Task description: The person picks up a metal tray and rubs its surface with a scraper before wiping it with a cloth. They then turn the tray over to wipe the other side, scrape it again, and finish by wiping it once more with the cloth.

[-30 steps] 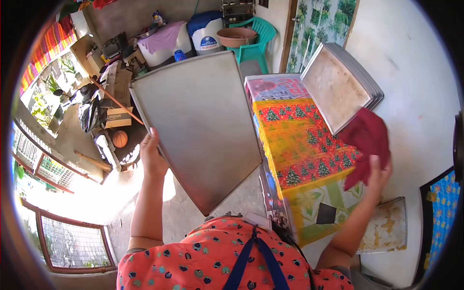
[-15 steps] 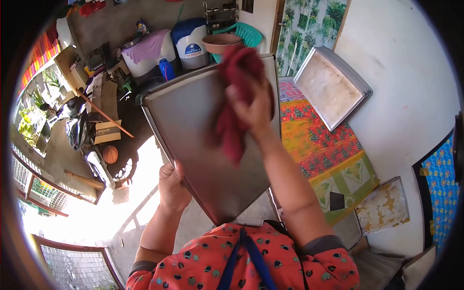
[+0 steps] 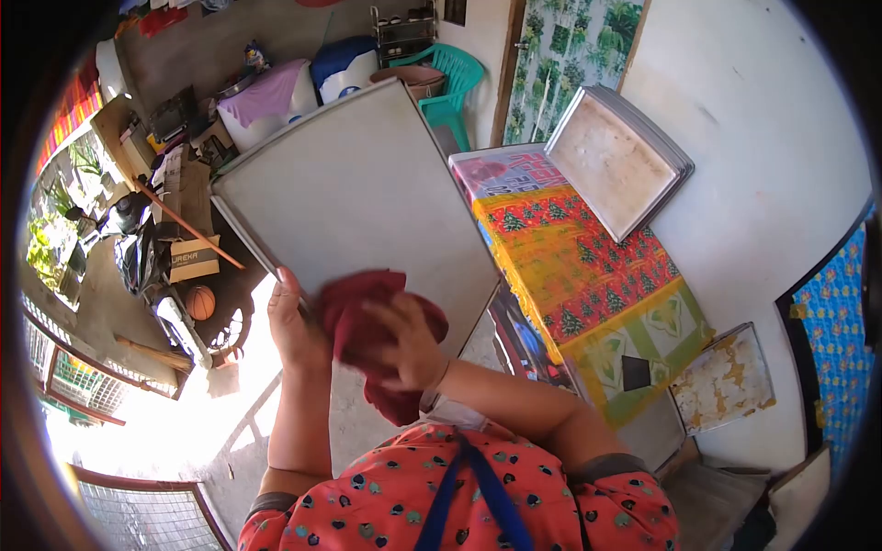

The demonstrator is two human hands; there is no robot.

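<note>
I hold a large flat metal baking tray (image 3: pixel 358 193) up in front of me, tilted. My left hand (image 3: pixel 292 323) grips its lower left edge. My right hand (image 3: pixel 404 342) presses a dark red cloth (image 3: pixel 372 340) against the tray's near corner. A stack of similar metal trays (image 3: pixel 616 161) leans against the white wall on the table to the right.
A table (image 3: pixel 588 275) with a red and yellow patterned cover stands at the right by the wall. A worn tray (image 3: pixel 726 378) lies on the floor below it. At the back stand a green plastic chair (image 3: pixel 447 83), a blue-and-white machine (image 3: pixel 344 69) and boxes.
My right hand took the red cloth from beside the table to the tray's top, then wiped down to its near corner. The tray has tilted and shifted left.
</note>
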